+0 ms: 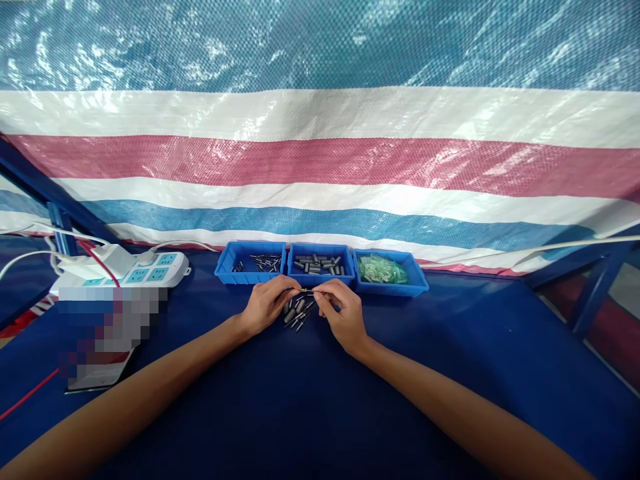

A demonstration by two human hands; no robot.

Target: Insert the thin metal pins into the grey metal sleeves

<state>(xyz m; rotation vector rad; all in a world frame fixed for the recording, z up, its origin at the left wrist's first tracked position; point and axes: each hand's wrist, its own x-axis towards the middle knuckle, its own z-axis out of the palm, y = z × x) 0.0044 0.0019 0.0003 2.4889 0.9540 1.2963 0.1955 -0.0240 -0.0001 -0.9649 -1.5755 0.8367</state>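
Note:
My left hand (267, 303) and my right hand (343, 313) meet near the middle of the table, fingertips pinched at either end of a thin metal pin (306, 291). Its exact kind is too small to make out. Just below the fingers lies a small pile of thin metal pins (301, 323) and short grey cylinders (290, 315). Behind my hands stand three blue bins in a row. Thin dark metal pins lie in the left bin (235, 277), short grey cylinders in the middle bin (320, 279), and clear greenish plastic pieces in the right bin (390, 289).
A white power strip (160, 270) with plugs and cables sits on the left of the blue table (475, 347). In front of it lies a phone-like device (100, 373), partly blurred, with a red cable (33, 393) nearby. A striped tarp (320, 160) hangs behind the bins.

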